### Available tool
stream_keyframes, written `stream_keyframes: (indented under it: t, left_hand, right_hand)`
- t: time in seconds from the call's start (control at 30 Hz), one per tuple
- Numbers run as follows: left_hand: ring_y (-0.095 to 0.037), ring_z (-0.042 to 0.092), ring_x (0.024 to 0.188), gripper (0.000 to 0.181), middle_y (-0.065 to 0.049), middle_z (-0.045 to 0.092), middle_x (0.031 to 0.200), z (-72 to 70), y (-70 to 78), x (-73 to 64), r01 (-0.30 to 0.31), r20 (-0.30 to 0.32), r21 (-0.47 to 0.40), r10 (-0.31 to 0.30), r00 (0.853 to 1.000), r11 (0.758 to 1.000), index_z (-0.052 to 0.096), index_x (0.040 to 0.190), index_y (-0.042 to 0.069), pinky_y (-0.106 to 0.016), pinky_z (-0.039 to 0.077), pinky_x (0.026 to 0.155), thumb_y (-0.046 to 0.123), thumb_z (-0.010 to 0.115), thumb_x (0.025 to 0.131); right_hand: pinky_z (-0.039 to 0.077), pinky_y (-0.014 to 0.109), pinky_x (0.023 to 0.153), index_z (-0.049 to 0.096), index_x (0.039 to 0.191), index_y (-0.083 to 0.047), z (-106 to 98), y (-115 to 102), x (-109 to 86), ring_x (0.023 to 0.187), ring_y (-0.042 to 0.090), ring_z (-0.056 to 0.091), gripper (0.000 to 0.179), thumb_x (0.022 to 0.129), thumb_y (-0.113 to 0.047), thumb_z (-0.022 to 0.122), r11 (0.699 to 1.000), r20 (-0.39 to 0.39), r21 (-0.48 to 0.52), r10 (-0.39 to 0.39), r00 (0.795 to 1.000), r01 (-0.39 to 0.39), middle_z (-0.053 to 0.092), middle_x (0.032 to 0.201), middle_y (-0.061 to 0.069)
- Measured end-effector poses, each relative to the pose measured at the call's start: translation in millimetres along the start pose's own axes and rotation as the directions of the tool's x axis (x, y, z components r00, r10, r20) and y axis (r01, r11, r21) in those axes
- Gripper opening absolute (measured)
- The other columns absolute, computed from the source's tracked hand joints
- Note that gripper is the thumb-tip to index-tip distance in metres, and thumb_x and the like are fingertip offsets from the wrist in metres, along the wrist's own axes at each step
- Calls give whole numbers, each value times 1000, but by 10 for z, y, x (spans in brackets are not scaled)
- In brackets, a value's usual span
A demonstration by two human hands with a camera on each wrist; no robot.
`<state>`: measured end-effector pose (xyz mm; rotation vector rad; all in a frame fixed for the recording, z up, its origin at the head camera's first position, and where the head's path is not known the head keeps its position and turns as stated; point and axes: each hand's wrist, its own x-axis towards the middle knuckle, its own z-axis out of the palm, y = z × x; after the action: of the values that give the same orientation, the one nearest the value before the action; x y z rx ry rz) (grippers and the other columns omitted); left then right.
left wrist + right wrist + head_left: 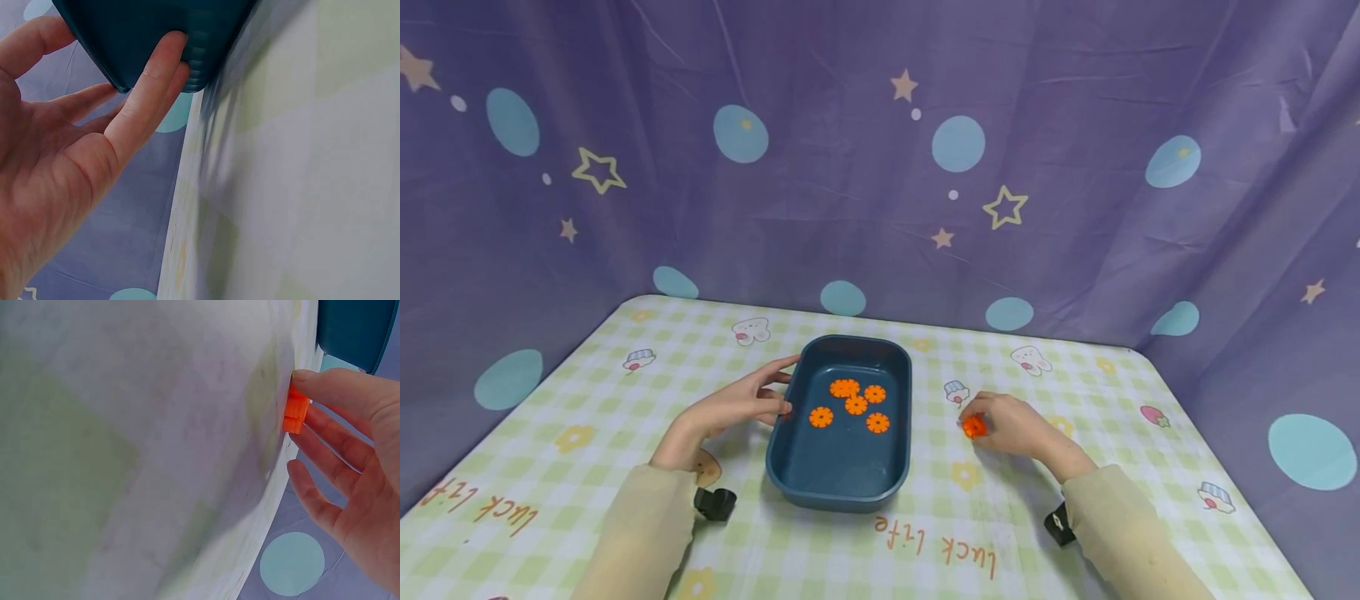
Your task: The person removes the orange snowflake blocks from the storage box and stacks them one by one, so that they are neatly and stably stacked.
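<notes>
A dark blue rectangular tub (838, 492) stands on the table, with several flat orange notched discs (877, 423) lying on its floor. Against the tub's left wall rests my left hand (745, 400), its fingers extended along the outside. The left wrist view shows those fingertips (174, 47) touching the outer wall. To the right of the tub, my right hand (1011, 425) pinches orange notched discs (974, 427) close over the tablecloth. In the right wrist view these discs (295, 411) look stacked between thumb and fingers, partly hidden by them.
A checked tablecloth (955, 517) with printed cupcakes, rabbits and lettering covers the table. Behind the table hangs a purple curtain (850, 208) with stars and blue spots. Black wrist cameras (715, 504) sit at both sleeves.
</notes>
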<state>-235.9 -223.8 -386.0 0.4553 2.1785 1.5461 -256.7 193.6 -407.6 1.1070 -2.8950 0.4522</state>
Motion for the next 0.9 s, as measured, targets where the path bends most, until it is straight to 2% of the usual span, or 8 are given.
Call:
stream_keyframes:
  t: [0.53, 0.9]
  left_hand:
    - [-29, 58, 103, 74, -27, 16, 143, -7, -10, -5, -29, 20, 12, 29, 999, 1000, 9, 147, 21, -46, 50, 82, 21, 54, 89]
    - [-29, 58, 103, 75, -26, 15, 143, -7, -10, -3, -22, 17, 13, 22, 1000, 1000, 9, 147, 21, -45, 50, 82, 21, 56, 89]
  right_hand:
    - [43, 24, 66, 67, 93, -21, 13, -2, 11, 73, 10, 50, 21, 73, -16, 73, 1000, 10, -6, 17, 1000, -17, 58, 90, -9]
    - [44, 26, 67, 68, 94, -20, -23, -9, 20, 75, 10, 52, 23, 72, -19, 74, 1000, 14, -4, 11, 1000, -11, 59, 91, -8]
